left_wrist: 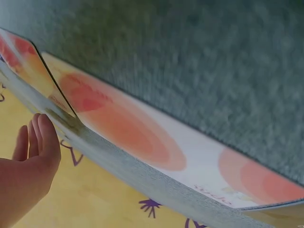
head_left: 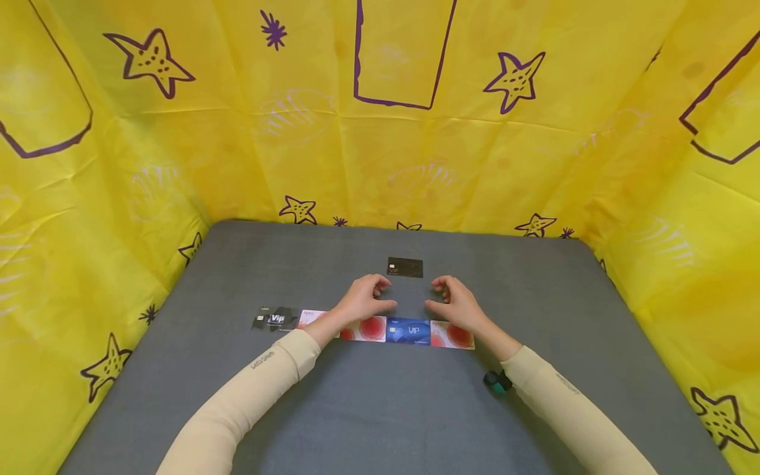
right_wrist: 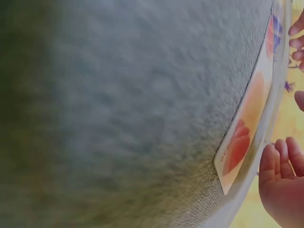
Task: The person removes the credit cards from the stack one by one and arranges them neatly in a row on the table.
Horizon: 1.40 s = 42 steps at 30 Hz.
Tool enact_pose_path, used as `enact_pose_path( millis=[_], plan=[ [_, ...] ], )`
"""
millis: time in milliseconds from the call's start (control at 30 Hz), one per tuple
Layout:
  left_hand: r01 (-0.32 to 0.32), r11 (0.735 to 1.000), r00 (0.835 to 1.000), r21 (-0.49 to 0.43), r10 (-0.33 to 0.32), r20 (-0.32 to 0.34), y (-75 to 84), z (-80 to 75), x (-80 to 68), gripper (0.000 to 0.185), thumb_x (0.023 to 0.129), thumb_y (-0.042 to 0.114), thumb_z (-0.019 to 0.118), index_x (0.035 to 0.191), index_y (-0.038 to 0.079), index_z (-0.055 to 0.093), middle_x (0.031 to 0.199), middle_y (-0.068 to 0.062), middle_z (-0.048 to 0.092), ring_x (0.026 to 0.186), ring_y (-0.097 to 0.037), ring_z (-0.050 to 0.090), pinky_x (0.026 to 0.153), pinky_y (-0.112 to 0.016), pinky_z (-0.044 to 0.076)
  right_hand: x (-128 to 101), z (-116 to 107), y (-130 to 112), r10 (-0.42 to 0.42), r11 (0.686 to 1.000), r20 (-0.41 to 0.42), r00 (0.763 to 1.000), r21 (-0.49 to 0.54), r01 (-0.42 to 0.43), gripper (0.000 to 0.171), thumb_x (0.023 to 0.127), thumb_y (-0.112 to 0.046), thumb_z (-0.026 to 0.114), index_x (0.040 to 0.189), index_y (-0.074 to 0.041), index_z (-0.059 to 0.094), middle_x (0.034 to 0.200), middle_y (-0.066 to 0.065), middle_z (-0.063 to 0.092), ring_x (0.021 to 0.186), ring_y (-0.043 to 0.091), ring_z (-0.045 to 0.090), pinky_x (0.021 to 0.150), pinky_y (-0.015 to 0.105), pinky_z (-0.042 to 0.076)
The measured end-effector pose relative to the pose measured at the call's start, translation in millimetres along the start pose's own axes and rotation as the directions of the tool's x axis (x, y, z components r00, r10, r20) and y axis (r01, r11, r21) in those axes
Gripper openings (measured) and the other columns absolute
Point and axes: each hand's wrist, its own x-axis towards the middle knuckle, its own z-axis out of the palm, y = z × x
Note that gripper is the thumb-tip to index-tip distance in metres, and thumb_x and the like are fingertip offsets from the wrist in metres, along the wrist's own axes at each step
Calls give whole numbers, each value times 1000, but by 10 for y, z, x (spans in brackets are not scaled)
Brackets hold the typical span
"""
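My left hand (head_left: 361,298) hovers beyond a row of cards, fingers loosely bent and holding nothing. Opposite it, my right hand (head_left: 457,303) is posed the same way, thumb and fingers apart. A black VIP card (head_left: 406,268) lies flat just past the fingertips, between the hands. The row runs from a dark Vip card (head_left: 276,319) through a pink-and-white card (head_left: 311,316), partly hidden by my left forearm, a red-circled card (head_left: 371,328) and a blue VIP card (head_left: 408,332). A second red-circled card (head_left: 452,335) ends it, partly under my right hand.
The cards lie on a grey cloth-covered table (head_left: 380,409). Yellow drapes (head_left: 380,158) with purple starfish drawings enclose its back and sides. A small black-and-teal device (head_left: 497,382) sits at the right wrist.
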Motion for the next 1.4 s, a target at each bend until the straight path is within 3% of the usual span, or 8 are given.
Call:
enact_pose_path(
  millis=[233, 600, 867, 1033, 1267, 1400],
  plan=[
    [10, 1000, 999, 6, -10, -42, -31, -38, 122, 45, 79, 21, 81, 114, -2, 63, 102, -14, 64, 89, -24, 60, 83, -35, 49, 159, 14, 19, 23, 1000, -4, 1000, -12, -23, 47, 80, -19, 79, 118, 1, 58, 105, 14, 62, 88, 26, 53, 79, 37, 43],
    [91, 996, 995, 14, -91, -52, -112, -41, 331, 46, 78, 20, 81, 115, -1, 62, 104, -13, 64, 91, -24, 61, 84, -35, 49, 388, 52, -34, 75, 997, 23, 997, -21, -75, 52, 81, -19, 78, 121, 4, 55, 105, 16, 61, 88, 26, 52, 79, 36, 42],
    [65, 998, 995, -13, -66, -75, -191, -68, 445, 48, 76, 25, 83, 110, -1, 62, 99, -12, 63, 85, -22, 61, 78, -32, 50, 505, 64, -32, 141, 990, 18, 990, -15, -141, 54, 80, -20, 80, 122, 2, 56, 107, 16, 62, 89, 26, 52, 79, 35, 41],
    [114, 993, 992, -33, -116, -53, -172, -65, 498, 48, 78, 19, 82, 116, -2, 61, 106, -15, 63, 92, -26, 63, 86, -35, 50, 563, 72, -25, 148, 989, 12, 989, -21, -148, 54, 80, -20, 79, 122, 4, 56, 107, 17, 62, 89, 26, 53, 80, 35, 43],
    [86, 996, 992, -10, -87, -91, -249, -5, 641, 47, 77, 22, 82, 112, -2, 61, 97, -11, 61, 85, -22, 58, 79, -31, 49, 653, 84, -33, 157, 987, 7, 988, -37, -156, 52, 80, -20, 79, 120, 5, 57, 106, 17, 61, 90, 27, 54, 82, 37, 43],
    [136, 991, 986, 1, -136, -92, -205, 6, 680, 45, 79, 16, 80, 115, -3, 61, 99, -12, 62, 92, -25, 57, 86, -35, 47, 696, 97, -35, 166, 984, 12, 986, -61, -165, 53, 80, -21, 78, 121, 5, 57, 104, 16, 60, 93, 29, 54, 85, 40, 43]
  ],
)
